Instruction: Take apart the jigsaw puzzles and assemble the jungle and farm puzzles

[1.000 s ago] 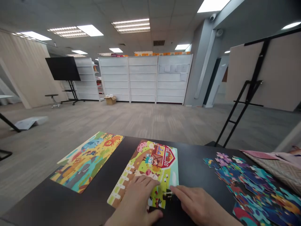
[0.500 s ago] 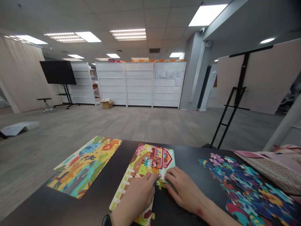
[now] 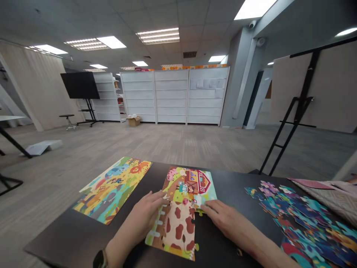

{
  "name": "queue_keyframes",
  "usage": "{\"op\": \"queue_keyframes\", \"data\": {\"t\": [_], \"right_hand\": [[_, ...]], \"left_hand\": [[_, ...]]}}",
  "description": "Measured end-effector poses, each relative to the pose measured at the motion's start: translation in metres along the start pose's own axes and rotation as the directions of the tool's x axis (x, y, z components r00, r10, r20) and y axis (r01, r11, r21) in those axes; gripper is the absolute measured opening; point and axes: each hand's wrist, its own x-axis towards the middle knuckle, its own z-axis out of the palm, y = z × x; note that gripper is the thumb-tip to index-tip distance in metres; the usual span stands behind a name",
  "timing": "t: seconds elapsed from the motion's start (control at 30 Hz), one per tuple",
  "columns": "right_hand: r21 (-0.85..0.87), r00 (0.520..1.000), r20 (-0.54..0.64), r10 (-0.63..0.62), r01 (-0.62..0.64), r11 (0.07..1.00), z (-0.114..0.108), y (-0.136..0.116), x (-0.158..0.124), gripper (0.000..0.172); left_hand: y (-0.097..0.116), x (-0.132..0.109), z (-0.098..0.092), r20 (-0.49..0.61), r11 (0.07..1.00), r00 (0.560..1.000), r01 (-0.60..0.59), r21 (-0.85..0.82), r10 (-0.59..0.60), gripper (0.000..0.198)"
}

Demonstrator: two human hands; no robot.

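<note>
**Two Grips Laid on a Farm Jigsaw at the Desk**

The left grip is held open, its fingers spread and their tips touching the left edge of the farm jigsaw. One wristwatch is worn on that wrist. The right grip is laid nearly flat at the jigsaw's right side, its fingers close together; whether a piece is clamped under them cannot be told.

The jigsaw is placed on the black desk, between the two grips. A red barn and a large cow-patterned area are shown on it, and one small green piece is seen just beside the right grip. One assembled jigsaw of wild animals is laid to the left, just apart from it. One heap of loose jigsaw pieces is spread to the right, with one patterned cloth beyond.

Past the desk, a grey carpeted floor is seen. One black easel stands at the right. One stool, one screen on a stand, one cardboard box and three white shelf units are placed farther off.
</note>
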Motion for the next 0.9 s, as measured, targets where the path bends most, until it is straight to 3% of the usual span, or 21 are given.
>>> {"op": "queue_keyframes", "data": {"t": [0.13, 0.23, 0.37, 0.43, 0.57, 0.67, 0.8, 0.9], "right_hand": [[0.036, 1.000, 0.001, 0.031, -0.031, 0.999, -0.001, 0.009, -0.013, 0.053], [0.079, 0.998, -0.001, 0.065, -0.065, 0.995, -0.006, 0.012, -0.018, 0.051], [0.142, 0.991, 0.079, 0.112, -0.122, 0.982, -0.017, 0.011, -0.015, 0.046], [0.159, 0.982, 0.124, 0.143, -0.162, 0.974, -0.022, 0.010, -0.015, 0.040], [0.202, 0.976, 0.091, 0.197, -0.212, 0.956, -0.027, 0.004, -0.014, 0.033], [0.328, 0.987, 0.083, 0.141, -0.161, 0.931, -0.032, -0.009, -0.010, 0.030], [0.435, 0.989, 0.144, -0.040, -0.027, 0.900, -0.038, -0.030, -0.003, 0.063], [0.418, 0.984, 0.156, -0.084, 0.011, 0.908, -0.029, -0.037, -0.002, 0.053]], "left_hand": [[-0.029, -0.008, 0.002, -0.052, 0.998, 0.998, 0.046, 0.045, -0.044, 0.059], [-0.033, -0.015, -0.001, -0.012, 0.998, 0.999, 0.049, 0.047, -0.049, 0.064], [0.001, -0.020, -0.008, 0.040, 0.999, 0.999, -0.019, 0.027, 0.018, 0.061], [0.027, -0.019, -0.012, 0.126, 0.993, 0.987, -0.086, -0.082, 0.096, 0.061], [0.066, -0.013, -0.009, 0.223, 0.978, 0.959, -0.146, -0.152, 0.178, 0.043], [0.073, -0.007, 0.007, 0.162, 0.969, 0.964, -0.181, -0.169, 0.209, 0.028], [0.065, -0.006, 0.032, 0.073, 0.962, 0.966, -0.239, -0.133, 0.250, 0.032], [0.061, -0.008, 0.039, 0.073, 0.933, 0.931, -0.355, -0.061, 0.359, 0.026]]}}
